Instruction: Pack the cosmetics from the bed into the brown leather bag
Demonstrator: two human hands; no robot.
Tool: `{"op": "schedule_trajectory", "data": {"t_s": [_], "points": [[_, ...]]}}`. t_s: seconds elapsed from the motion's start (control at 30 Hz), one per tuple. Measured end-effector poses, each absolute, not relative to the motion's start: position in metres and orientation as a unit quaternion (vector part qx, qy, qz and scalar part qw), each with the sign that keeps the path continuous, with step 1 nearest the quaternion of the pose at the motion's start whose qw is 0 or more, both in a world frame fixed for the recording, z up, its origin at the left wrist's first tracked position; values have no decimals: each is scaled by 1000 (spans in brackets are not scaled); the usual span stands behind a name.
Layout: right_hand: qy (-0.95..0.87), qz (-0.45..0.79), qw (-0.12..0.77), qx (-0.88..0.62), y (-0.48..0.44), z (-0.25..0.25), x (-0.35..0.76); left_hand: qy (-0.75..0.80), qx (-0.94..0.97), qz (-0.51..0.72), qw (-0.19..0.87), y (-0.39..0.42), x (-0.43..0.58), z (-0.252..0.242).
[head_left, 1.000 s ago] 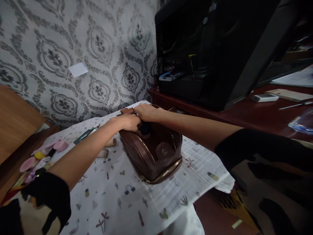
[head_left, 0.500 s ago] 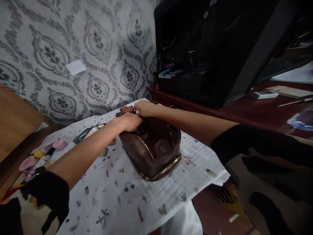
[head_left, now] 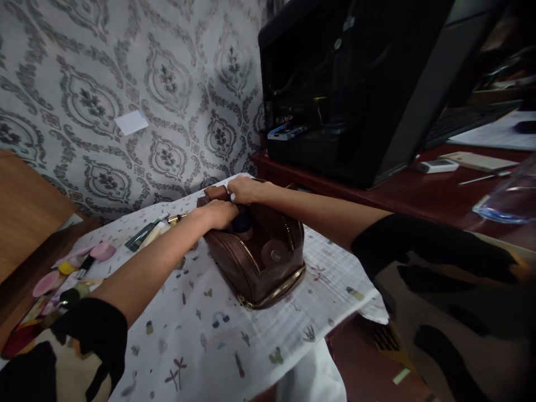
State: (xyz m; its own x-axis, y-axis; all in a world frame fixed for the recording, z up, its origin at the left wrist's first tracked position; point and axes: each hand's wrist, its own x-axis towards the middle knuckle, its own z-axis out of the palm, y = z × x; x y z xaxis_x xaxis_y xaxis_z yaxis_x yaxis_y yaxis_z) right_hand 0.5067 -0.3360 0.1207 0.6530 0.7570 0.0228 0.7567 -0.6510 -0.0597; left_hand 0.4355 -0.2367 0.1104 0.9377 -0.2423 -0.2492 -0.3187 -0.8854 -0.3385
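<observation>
A brown leather bag lies with its zipped top gaping, its near end toward me. My right hand is closed on its far rim, beside the tan strap piece. Over the left rim reaches my left hand, its fingers down inside the bag and hidden from me. Right by those fingertips, a container with a dark round cap shows in the opening. Whether the left fingers grip it, I cannot tell. A round flap with a metal snap hangs at the near end.
The bag rests on a white printed cloth. Left of it lie a green tube, a gold-trimmed bottle and several pink and yellow cosmetics. A black computer case stands on the dark red desk at the right.
My left hand has shifted slightly left, showing more of the dark-capped container. My right hand stays at the bag's far rim. The view has turned slightly.
</observation>
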Motion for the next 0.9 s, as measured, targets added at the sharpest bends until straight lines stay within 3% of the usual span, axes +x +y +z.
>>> {"op": "schedule_trajectory", "data": {"t_s": [0.3,0.53,0.7,0.9], "points": [[-417,23,25,-909,-343,134,492,133,-958,145,211,-237,432,136],[-418,10,26,-908,-344,132,491,52,-969,84,225,-230,440,132],[-417,9,14,-909,-346,134,487,66,-974,72,206,-225,454,115],[-418,-6,3,-909,-356,147,475,81,-981,50,168,-217,451,129]]}}
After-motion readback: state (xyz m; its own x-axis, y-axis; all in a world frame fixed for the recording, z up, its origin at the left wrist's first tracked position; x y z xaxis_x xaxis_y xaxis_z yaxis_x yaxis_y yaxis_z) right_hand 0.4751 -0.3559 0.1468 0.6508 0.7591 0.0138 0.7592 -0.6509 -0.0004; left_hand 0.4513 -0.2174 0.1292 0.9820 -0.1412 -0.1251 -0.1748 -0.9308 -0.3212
